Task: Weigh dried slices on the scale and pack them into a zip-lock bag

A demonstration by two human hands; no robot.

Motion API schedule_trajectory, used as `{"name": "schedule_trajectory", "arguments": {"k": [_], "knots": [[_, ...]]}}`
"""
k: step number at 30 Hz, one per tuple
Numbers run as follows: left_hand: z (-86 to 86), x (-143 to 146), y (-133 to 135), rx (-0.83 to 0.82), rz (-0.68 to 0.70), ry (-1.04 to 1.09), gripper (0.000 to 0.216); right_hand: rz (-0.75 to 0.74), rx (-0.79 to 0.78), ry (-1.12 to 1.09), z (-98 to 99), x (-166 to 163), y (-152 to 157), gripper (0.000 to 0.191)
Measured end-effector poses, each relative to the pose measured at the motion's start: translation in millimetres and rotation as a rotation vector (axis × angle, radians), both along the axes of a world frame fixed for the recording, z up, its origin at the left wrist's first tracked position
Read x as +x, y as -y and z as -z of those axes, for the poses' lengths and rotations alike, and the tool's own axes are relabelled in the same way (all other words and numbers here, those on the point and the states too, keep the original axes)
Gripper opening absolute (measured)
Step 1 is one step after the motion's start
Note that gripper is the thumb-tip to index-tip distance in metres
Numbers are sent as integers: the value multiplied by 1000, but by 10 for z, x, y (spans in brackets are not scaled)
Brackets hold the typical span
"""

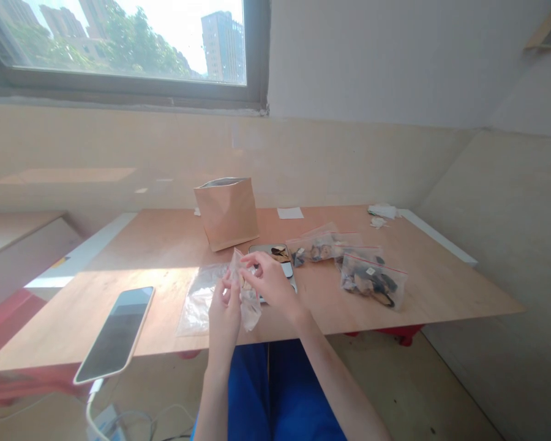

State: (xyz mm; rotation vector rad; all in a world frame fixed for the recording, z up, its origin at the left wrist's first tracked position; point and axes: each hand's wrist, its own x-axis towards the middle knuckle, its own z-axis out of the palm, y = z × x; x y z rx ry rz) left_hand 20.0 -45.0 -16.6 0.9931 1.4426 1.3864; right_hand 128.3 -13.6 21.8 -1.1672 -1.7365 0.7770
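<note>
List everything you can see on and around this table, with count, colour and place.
table: one, light wood, below the window
paper pouch: one, brown, standing open, mid-table towards the back
phone: one, dark screen, front left edge
cable: one, white, hanging below the phone
flat tray: one, dark-rimmed, brown pieces on it, just behind the hands
filled zip bags: at least two, clear with dark pieces, right of the tray
empty bags: count unclear, clear, lying flat left of the hands
paper slip: one, white, back of table
crumpled bits: white, back right
small clear bag: one, held in both hands
left hand: gripping the bag
right hand: pinching its top
</note>
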Motion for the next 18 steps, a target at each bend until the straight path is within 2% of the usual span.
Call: {"name": "schedule_trajectory", "arguments": {"k": [3, 7, 10, 13, 15, 18], "knots": [[4, -42, 7, -12, -13, 21, 38, -71, 49, 13, 8, -13, -57, 19], [23, -144, 1, -67, -77, 23, 38, 18, 145, 34, 151, 137, -271, 29], [3, -185, -4, -68, -115, 27, 40, 93, 180, 331, 387, 253, -471, 31], [-30, -187, -1, -74, -128, 44, 42, 61, 142, 629, 609, 278, -601, 41], [-41, -184, 5, -72, -134, 42, 43, 37, 136, 730, 695, 247, -641, 46], [-38, -190, 12, -68, -125, 51, 43, 35, 156, 799, 734, 188, -664, 42]]}}
